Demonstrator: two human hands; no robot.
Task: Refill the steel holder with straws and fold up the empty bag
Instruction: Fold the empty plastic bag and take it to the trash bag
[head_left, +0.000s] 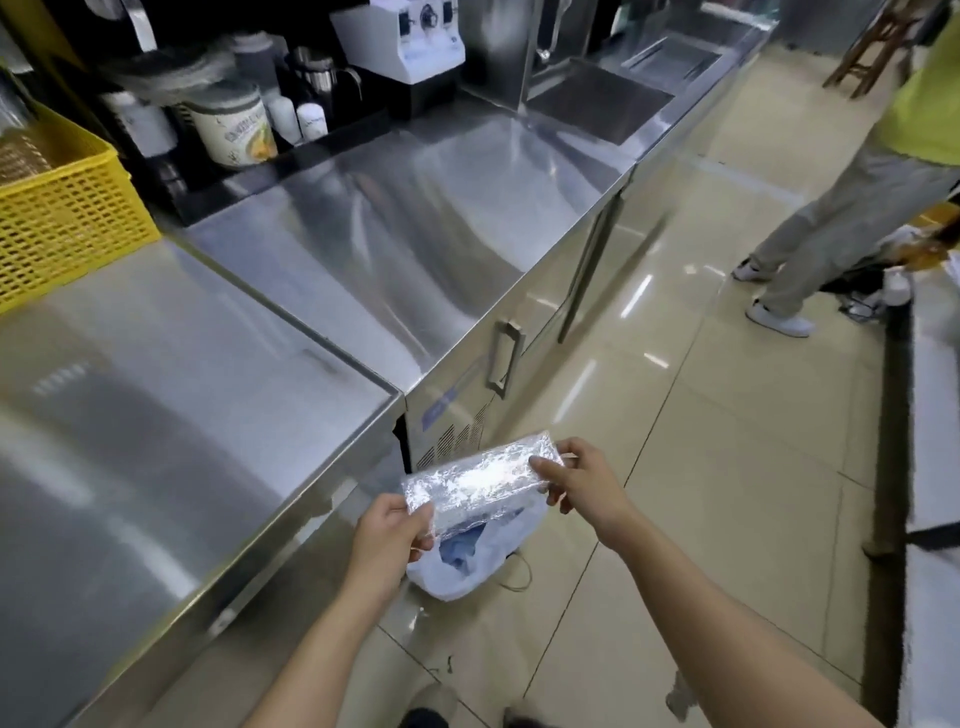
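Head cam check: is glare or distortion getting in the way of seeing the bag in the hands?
Head view: overhead lights streak the steel counter and the floor tiles; the folded clear bag, held between left hand and right hand, glints white but keeps a readable outline; wide-angle bending curves the counter edges; background shelves sit dim.

Steel desk (363, 218) ran along my left; glossy beige floor tiles (727, 415) caught the overhead light.

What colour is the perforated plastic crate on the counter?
The perforated plastic crate is yellow, seen at the head view's left edge.
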